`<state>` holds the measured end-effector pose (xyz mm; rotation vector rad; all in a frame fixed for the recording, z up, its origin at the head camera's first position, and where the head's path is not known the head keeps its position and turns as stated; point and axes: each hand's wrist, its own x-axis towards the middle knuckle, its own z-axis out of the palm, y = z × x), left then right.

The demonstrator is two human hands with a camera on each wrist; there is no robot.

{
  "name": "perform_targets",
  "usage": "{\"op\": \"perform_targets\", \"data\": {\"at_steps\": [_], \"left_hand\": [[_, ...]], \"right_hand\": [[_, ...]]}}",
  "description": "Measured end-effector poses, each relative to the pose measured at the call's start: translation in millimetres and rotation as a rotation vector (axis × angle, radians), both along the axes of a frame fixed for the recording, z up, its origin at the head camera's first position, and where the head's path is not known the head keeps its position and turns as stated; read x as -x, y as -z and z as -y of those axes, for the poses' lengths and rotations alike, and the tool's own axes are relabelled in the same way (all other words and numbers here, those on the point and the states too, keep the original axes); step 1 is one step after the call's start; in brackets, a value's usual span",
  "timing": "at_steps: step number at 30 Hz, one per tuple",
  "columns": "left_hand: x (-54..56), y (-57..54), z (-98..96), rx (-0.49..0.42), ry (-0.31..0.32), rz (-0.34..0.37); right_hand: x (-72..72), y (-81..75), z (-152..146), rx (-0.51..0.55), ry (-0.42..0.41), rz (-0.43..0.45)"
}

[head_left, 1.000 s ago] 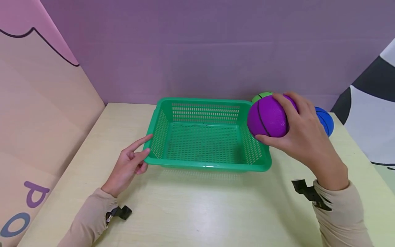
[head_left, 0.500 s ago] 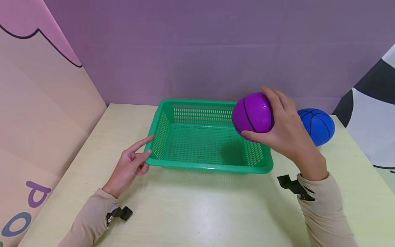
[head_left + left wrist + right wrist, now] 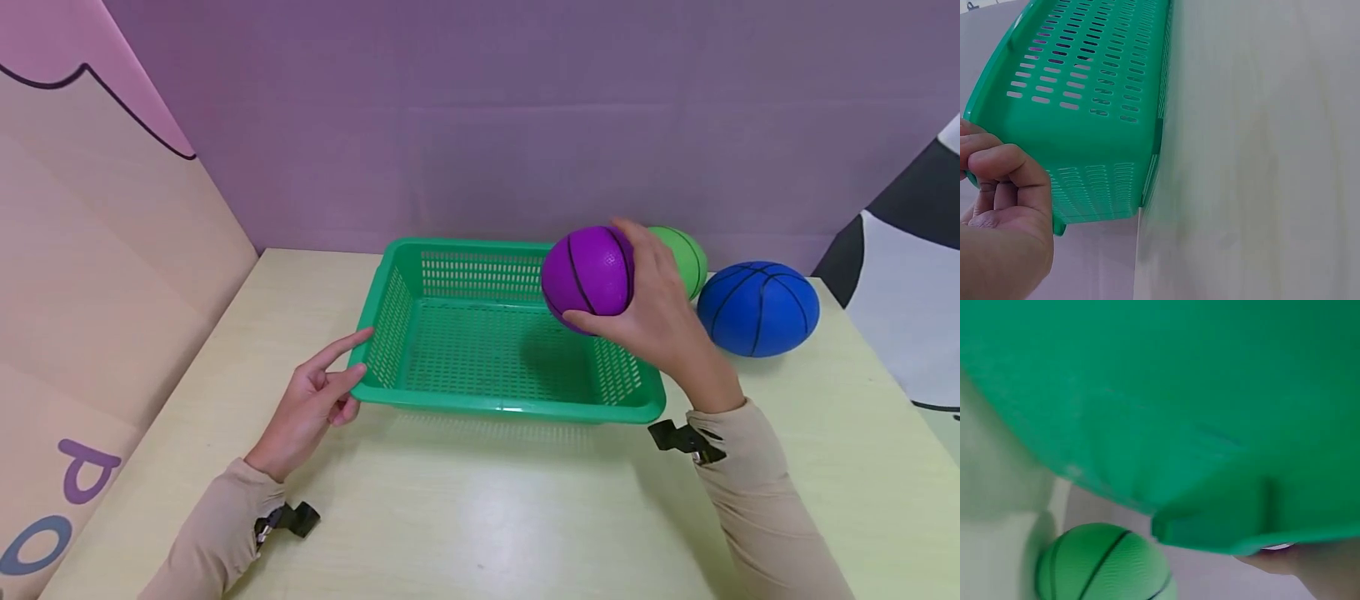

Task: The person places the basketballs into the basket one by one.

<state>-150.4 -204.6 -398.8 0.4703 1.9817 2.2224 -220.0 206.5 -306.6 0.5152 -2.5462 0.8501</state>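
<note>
My right hand (image 3: 656, 312) grips a purple mini basketball (image 3: 588, 279) with black lines, thumb at the front and fingers over the far side. The ball is over the right part of a green plastic basket (image 3: 502, 407), which has slotted walls and floor. At the basket's left end my left hand (image 3: 311, 404) holds the rim, thumb and index finger on top and other fingers curled below. The left wrist view shows those fingers (image 3: 1007, 165) at the rim. In the right wrist view the basket wall (image 3: 1179, 425) fills most of the frame, hiding the purple ball.
A green ball (image 3: 682, 258) sits right of the basket, partly behind the right hand. Beside it lies a blue ball (image 3: 757, 310) near the table's right edge. The pale table (image 3: 480, 517) meets a purple backdrop (image 3: 480, 125) at the back.
My right hand has moved left with the purple ball, from the basket's right rim to over its inside. More of the blue and green balls shows now. The left hand stays at the rim.
</note>
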Motion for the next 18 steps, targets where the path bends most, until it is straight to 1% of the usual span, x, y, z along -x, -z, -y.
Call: {"op": "perform_targets", "data": {"at_steps": [5, 10, 14, 18], "left_hand": [[1.3, 0.7, -1.1, -0.001, 0.003, 0.003], [1.7, 2.5, -3.3, -0.002, 0.002, 0.001], [1.1, 3.3, -5.4, 0.002, -0.001, 0.002], [1.8, 2.3, -8.0, 0.011, 0.000, -0.004]], "right_hand": [[8.4, 7.5, -3.0, 0.044, -0.018, -0.011], [17.2, 18.7, -4.0, 0.061, -0.048, -0.061], [22.5, 28.6, -3.9, 0.051, -0.058, -0.086], [22.8, 33.6, -3.8, 0.028, -0.064, -0.093]]}}
